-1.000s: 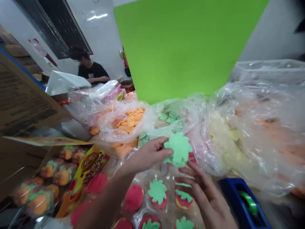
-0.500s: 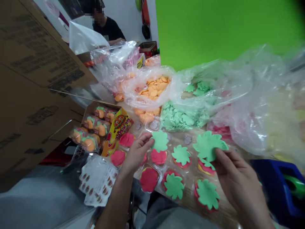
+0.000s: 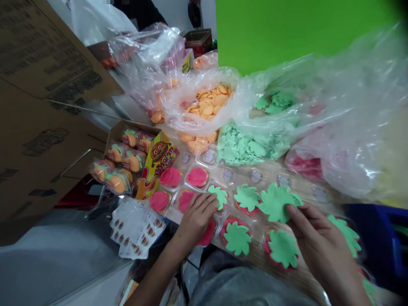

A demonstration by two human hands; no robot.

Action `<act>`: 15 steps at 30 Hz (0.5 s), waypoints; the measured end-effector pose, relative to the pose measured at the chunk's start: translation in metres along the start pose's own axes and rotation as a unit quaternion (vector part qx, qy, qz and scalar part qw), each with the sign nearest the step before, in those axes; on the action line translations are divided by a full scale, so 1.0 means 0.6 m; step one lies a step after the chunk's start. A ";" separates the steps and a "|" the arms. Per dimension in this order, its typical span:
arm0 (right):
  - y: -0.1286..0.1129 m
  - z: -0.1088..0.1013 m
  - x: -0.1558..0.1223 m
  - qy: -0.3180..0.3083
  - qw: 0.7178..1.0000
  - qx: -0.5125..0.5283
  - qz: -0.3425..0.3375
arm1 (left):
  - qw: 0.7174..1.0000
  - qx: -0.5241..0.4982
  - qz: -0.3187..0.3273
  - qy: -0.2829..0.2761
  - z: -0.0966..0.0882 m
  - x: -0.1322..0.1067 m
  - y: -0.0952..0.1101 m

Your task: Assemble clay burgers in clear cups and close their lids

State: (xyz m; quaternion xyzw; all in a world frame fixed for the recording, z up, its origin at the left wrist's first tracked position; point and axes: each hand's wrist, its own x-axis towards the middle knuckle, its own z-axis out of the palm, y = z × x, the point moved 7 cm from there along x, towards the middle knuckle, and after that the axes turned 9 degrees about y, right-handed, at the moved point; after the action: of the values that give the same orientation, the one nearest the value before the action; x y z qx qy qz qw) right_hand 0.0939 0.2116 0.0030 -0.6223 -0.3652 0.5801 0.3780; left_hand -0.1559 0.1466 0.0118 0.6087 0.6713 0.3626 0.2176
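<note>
My left hand (image 3: pixel 197 221) presses down over a clear plastic blister tray (image 3: pixel 210 157), its fingertips on the edge of a green lettuce-shaped piece (image 3: pixel 220 197) that lies on a red round piece. My right hand (image 3: pixel 320 244) pinches a larger green lettuce-shaped piece (image 3: pixel 276 203) by its lower edge, just above the tray. Other green pieces sit on red rounds (image 3: pixel 282 250) in the cells nearby. Some red rounds (image 3: pixel 170 176) have no green on top.
A yellow burger-print box (image 3: pixel 156 165) holds wrapped burger-shaped items (image 3: pixel 132 161). Plastic bags hold orange discs (image 3: pixel 208 104) and green pieces (image 3: pixel 251 144). Printed sticker sheets (image 3: pixel 137 229) lie at the left, a blue tape dispenser (image 3: pixel 376 238) at the right, cardboard (image 3: pixel 47 55) behind, and a person (image 3: pixel 140 10) beyond.
My left hand has moved down onto the tray, over the green piece. The view has shifted slightly upward in the frame, and the right hand keeps its green piece.
</note>
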 end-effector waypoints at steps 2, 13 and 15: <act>-0.002 0.016 -0.011 -0.022 0.999 -0.024 0.000 | 1.000 0.013 -0.013 0.017 -0.004 -0.014 0.006; 0.041 0.177 -0.088 -0.317 0.931 -0.167 -0.065 | 0.974 -0.031 -0.224 -0.012 -0.018 -0.083 -0.011; 0.038 0.152 -0.072 -0.278 0.937 -0.196 -0.080 | 0.982 0.099 -0.159 0.016 -0.033 -0.075 -0.010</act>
State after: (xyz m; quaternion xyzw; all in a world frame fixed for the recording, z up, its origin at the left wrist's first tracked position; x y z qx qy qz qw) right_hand 0.0008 0.1671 -0.0018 -0.4668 -0.6106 0.6146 0.1776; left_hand -0.1670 0.0983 0.0129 0.5071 0.7953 0.2649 0.2004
